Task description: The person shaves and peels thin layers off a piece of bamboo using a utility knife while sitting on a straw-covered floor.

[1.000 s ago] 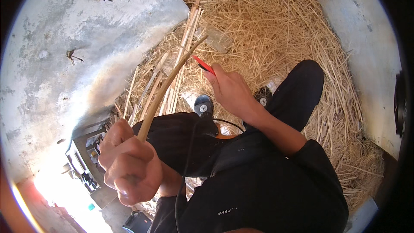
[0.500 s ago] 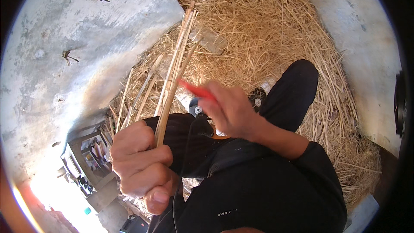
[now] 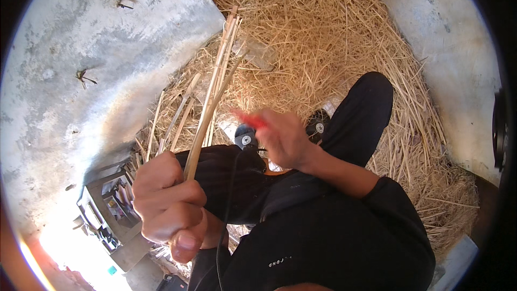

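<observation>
Nearest, the left hand (image 3: 169, 205) is clenched around the lower end of a bundle of thin bamboo strips (image 3: 210, 105). Just beyond, the right hand (image 3: 283, 140) grips a red-handled tool (image 3: 249, 118), blurred, close beside the strips. A black cable (image 3: 229, 194) runs over the black-trousered knees (image 3: 226, 175) between the hands. Loose split strips (image 3: 172, 118) lie left of the bundle on straw (image 3: 323, 37). The bundle's long axis rises from the fist up and slightly right, tips reaching toward the concrete floor (image 3: 97, 37).

Upright pale split bamboo strips (image 3: 212, 97)
</observation>
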The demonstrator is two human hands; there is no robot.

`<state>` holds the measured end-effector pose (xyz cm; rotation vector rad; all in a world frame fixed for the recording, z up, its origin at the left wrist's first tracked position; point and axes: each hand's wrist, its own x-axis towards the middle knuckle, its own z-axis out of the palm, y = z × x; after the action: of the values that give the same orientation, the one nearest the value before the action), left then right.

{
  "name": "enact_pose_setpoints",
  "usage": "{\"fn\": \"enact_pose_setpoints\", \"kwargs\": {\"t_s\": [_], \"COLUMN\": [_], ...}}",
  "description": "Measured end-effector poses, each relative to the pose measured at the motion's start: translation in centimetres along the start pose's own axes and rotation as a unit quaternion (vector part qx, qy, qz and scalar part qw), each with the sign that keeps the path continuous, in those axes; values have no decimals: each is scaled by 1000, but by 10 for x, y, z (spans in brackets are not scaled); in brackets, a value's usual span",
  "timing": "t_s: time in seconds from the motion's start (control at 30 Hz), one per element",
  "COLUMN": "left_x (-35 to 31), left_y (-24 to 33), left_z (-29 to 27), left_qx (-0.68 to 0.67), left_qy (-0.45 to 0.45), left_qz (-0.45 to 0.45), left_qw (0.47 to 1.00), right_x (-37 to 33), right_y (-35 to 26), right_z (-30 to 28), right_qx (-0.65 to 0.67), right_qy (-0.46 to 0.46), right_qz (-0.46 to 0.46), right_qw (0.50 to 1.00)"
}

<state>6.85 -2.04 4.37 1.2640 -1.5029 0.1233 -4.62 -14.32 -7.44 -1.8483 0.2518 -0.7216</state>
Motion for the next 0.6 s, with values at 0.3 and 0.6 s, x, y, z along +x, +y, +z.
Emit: {"fn": "enact_pose_setpoints", "kwargs": {"t_s": [0.3,0.6], "left_x": [-7,-3], "left_y": [2,4], "left_z": [4,-3], "left_qx": [-26,-25], "left_qy": [-67,-65], "left_qz": [24,37], "left_qw": [997,997], "right_x": [-10,-11], "right_y": [20,100], "right_z": [-10,5], "right_qx": [-85,-177], "right_qy": [-52,-49], "right_qz": [154,187], "right_qw": [983,965]}}
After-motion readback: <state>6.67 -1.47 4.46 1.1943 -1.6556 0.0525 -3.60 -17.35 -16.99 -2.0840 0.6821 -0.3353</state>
